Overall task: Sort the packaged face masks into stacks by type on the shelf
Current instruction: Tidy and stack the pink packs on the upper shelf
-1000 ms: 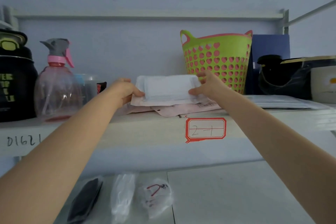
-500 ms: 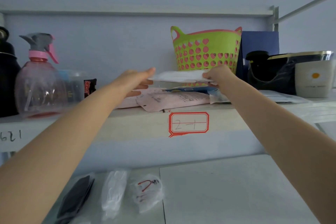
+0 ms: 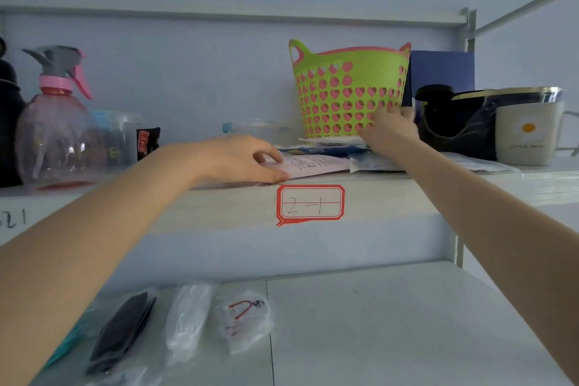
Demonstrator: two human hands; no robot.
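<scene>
My left hand [image 3: 241, 158] lies palm down on the pink mask packet [image 3: 316, 164] at the shelf's front edge, its fingers curled over the packet's left end. Behind it lies a blue-printed packet [image 3: 316, 151]. The white mask packet [image 3: 332, 139] lies flat further back, right in front of the green basket, with my right hand [image 3: 390, 130] at its right end; I cannot tell whether the fingers still grip it. Clear-wrapped packets [image 3: 372, 163] lie under my right wrist.
The green basket [image 3: 347, 88] with pink hearts stands at the back. A pink spray bottle [image 3: 58, 122] and a black flask stand left, a black bag [image 3: 460, 122] and white mug [image 3: 528, 131] right. On the lower shelf [image 3: 376, 323] lie black, white and printed bagged masks [image 3: 188, 320].
The white packet went from held up between both hands to lying flat by the basket. My left hand let go of it and dropped onto the pink packet.
</scene>
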